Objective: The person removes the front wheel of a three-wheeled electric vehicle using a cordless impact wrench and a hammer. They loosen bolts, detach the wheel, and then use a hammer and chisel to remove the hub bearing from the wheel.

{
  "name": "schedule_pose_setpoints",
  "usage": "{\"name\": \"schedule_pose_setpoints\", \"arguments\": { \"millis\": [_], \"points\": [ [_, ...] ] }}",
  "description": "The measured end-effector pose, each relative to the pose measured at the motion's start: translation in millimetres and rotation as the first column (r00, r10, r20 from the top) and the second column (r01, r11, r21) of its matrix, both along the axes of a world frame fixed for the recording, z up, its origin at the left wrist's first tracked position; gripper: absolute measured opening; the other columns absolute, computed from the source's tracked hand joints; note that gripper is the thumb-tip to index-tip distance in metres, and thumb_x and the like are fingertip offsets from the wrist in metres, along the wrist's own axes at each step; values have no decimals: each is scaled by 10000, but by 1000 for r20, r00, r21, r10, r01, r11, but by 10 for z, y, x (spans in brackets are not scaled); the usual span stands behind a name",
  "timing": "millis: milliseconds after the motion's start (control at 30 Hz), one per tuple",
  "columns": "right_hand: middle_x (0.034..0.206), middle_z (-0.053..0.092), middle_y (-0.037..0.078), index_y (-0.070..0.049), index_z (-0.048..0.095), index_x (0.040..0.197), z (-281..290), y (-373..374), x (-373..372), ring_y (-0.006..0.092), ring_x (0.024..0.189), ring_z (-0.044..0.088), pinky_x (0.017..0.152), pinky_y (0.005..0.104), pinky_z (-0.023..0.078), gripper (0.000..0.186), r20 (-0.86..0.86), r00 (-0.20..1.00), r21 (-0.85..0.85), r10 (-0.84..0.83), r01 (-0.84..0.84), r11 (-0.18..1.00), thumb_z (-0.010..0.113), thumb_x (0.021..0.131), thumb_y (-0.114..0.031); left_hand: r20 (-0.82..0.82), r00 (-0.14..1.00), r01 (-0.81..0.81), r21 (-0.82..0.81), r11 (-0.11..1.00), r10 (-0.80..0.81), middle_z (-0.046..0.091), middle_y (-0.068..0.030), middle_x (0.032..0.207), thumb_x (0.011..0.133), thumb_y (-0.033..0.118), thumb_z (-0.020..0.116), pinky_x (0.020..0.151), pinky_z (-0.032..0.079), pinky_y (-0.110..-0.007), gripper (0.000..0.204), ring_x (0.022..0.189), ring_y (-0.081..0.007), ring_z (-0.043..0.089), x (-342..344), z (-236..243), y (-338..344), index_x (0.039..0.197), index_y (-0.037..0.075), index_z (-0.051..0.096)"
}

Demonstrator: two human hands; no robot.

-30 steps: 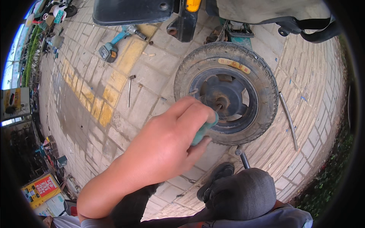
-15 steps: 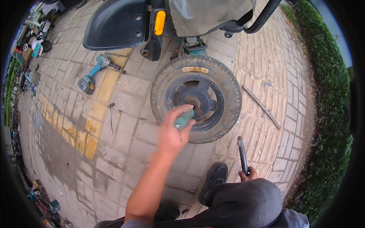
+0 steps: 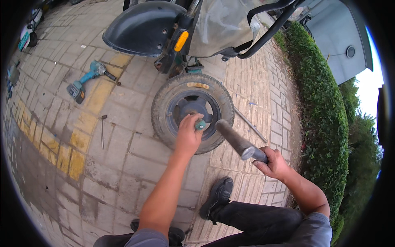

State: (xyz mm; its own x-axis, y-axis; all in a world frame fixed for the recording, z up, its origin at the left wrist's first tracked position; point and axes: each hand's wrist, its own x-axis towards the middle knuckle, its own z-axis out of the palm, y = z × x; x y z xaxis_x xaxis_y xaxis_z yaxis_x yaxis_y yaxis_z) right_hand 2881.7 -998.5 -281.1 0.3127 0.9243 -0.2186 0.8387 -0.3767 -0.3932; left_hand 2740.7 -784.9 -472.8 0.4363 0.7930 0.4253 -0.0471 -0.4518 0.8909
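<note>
Since the earlier frame, have lifted the hammer from low on the near right to up beside the wheel in view. Nearest, wearing dark trousers, with 1 black shoe planted on the paving. With the right hand, gripping the hammer by its handle in closed fingers, holding the head aslant toward the wheel's right edge; cannot tell how high above it. With the left hand, farther off, clasping a green-handled tool in curled fingers, over the near part of the wheel's centre; cannot make out the tip, hidden from view. Under that, see the wheel lying face up on the paving. Just right of it, find 1 metal bar lying slantwise; well left, 1 slim socket wrench. Farther off on the left, note a teal power wrench partly on the yellow strip, beside 1 small dark round piece. Beyond the wheel, see a black fender with an orange reflector beside it; along the right, running into the distance, a green hedge.
</note>
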Motion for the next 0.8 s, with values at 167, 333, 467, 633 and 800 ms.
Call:
{"name": "schedule_pose_setpoints", "arguments": {
  "millis": [167, 333, 467, 633, 800],
  "points": [
    [659, 580, 63, -59, 587, 928, -35, 107, -178, 264, 551, 614, 505, 367, 498, 436, 298, 867, 66, 399, -436, 898, 771, 735, -403, -13, 999, 40, 8, 999, -40, 629, -126, 1069, 847, 168, 648, 1014, 387, -461, 290, 1050, -361, 557, -41, 57, 124, 1112, 82, 567],
    [639, 545, 56, -69, 573, 885, -28, 276, -96, 265, 500, 574, 450, 388, 458, 419, 568, 758, 56, 322, -426, 903, 748, 751, -425, -47, 996, 72, 19, 997, -71, 627, -128, 1056, 837, 130, 641, 1028, 384, -442, 310, 1037, -319, 575, -32, 113, 93, 1127, 77, 543],
    [626, 577, 99, -43, 581, 909, -2, 166, -218, 296, 530, 603, 479, 411, 470, 397, 432, 874, 76, 221, -280, 957, 735, 790, -389, -90, 987, 127, -46, 991, -131, 638, -111, 1110, 821, 154, 672, 1061, 342, -422, 372, 1142, -348, 519, -19, 112, 163, 1174, 114, 565],
    [653, 607, 146, -9, 576, 956, 229, 189, -446, 307, 560, 628, 520, 390, 488, 356, 91, 996, 101, 6, -16, 995, 707, 842, -320, -76, 991, 109, 30, 994, -106, 635, -153, 1070, 816, 138, 652, 1068, 332, -457, 365, 1095, -344, 536, -65, 141, 180, 1161, 57, 563],
    [599, 562, 151, 3, 544, 959, 314, 87, -455, 301, 543, 601, 534, 374, 477, 334, -165, 983, 184, -76, 107, 977, 600, 921, -324, -54, 999, 12, 128, 992, -5, 651, -133, 1025, 882, 252, 630, 1030, 358, -463, 285, 1022, -306, 590, -4, 215, 167, 1091, 65, 577]
  ]
}}
